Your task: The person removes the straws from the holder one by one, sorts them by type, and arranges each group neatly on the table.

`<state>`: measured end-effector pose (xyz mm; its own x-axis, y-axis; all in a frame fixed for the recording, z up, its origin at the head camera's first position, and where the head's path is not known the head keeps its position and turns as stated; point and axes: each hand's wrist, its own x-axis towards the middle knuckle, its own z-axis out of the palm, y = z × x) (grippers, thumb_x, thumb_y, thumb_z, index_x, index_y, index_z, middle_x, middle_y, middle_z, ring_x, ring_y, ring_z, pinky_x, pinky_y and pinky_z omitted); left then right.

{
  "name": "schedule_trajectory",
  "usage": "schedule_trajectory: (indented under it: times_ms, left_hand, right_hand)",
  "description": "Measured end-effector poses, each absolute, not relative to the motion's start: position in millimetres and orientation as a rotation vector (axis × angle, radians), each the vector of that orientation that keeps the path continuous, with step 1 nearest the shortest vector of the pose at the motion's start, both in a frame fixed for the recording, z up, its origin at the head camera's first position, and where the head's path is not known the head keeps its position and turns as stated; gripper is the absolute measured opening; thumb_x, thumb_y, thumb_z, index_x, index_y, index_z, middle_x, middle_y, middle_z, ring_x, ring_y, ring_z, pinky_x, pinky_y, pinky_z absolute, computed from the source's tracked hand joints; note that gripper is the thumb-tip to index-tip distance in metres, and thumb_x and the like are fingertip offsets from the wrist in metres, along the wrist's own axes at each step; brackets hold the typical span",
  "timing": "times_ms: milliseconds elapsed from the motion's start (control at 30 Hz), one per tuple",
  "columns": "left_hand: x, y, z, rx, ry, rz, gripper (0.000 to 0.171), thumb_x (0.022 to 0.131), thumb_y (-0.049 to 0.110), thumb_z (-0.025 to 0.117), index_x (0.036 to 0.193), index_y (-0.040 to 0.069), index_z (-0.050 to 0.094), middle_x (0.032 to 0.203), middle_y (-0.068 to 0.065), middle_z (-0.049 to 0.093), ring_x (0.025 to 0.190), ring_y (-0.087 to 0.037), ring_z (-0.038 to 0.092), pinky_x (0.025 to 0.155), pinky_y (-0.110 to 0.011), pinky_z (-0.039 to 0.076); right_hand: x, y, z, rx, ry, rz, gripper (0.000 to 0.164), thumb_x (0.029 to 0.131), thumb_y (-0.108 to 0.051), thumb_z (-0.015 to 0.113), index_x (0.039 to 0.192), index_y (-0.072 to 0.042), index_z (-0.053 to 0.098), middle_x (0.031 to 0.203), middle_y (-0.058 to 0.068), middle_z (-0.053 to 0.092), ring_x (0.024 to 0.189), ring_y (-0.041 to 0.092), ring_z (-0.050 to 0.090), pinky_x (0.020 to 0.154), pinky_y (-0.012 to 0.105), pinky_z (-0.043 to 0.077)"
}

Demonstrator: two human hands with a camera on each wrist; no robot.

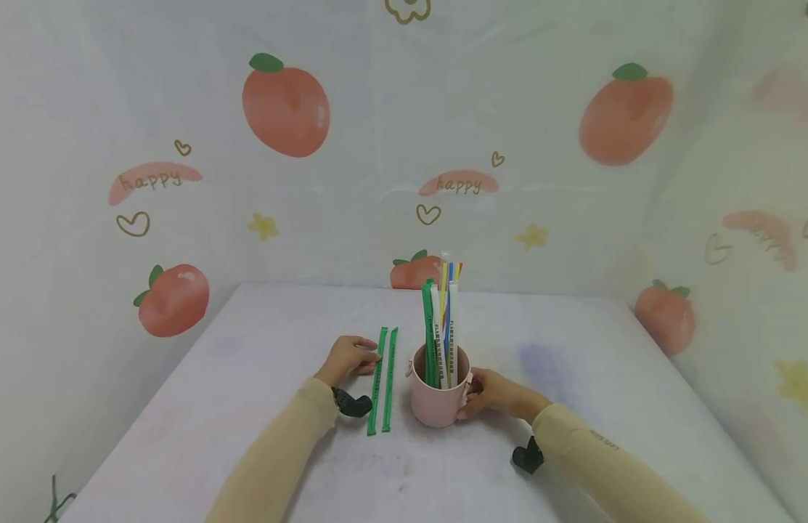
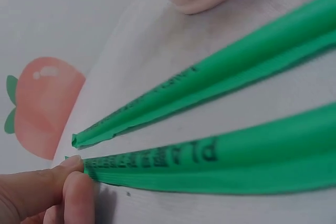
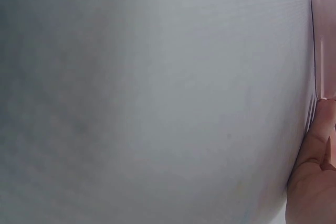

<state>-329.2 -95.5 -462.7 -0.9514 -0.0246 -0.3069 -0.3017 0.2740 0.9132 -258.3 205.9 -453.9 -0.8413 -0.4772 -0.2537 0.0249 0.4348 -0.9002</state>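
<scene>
Two straws in green paper wrappers lie side by side, lengthwise on the table. My left hand [image 1: 348, 359] pinches the left wrapped straw [image 2: 210, 163] between thumb and finger, toward its far end. The other green straw [image 1: 390, 381] lies just to the right, untouched. A small pink pail [image 1: 436, 407] stands upright beside them, with my right hand [image 1: 498, 394] gripping its right side, thumb low at the front. Inside the pail several straws stand upright: green-wrapped ones [image 1: 429, 327], white-wrapped ones [image 1: 453, 334] and coloured ones. The right wrist view catches only the thumb [image 3: 315, 148] against the pail's wall [image 3: 324, 35].
A white cloth covers the table [image 1: 260, 319]. Behind it hangs a white curtain [image 1: 377, 109] printed with peaches and hearts. Black wrist cameras [image 1: 353, 403] sit on both wrists. A thin green tie [image 1: 56, 501] shows at the lower left.
</scene>
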Motion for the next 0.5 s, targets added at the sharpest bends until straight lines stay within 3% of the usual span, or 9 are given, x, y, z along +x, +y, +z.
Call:
schedule_trajectory:
  times_ms: [333,500]
  left_hand:
    - [-331,-103,-453,-0.356,2.126,1.837,0.031,0.082,0.004,0.068,0.113,0.002,0.063,0.086,-0.009,0.063,0.064,-0.012,0.059,0.06,-0.023,0.053]
    - [-328,-103,-435,-0.306,2.11,1.862,0.033,0.083,0.008,0.068,0.115,0.005,0.062,0.095,-0.009,0.063,0.075,-0.016,0.061,0.068,-0.026,0.054]
  right_hand:
    - [-258,203,-455,-0.374,2.214,-1.392,0.055,0.067,-0.008,0.082,0.113,-0.001,0.053,0.089,0.004,0.048,0.088,0.019,0.045,0.074,0.028,0.039]
    - [-259,204,-456,-0.344,2.227,-1.368,0.056,0.066,-0.012,0.084,0.112,-0.003,0.053,0.089,0.005,0.048,0.088,0.019,0.046,0.074,0.028,0.038]
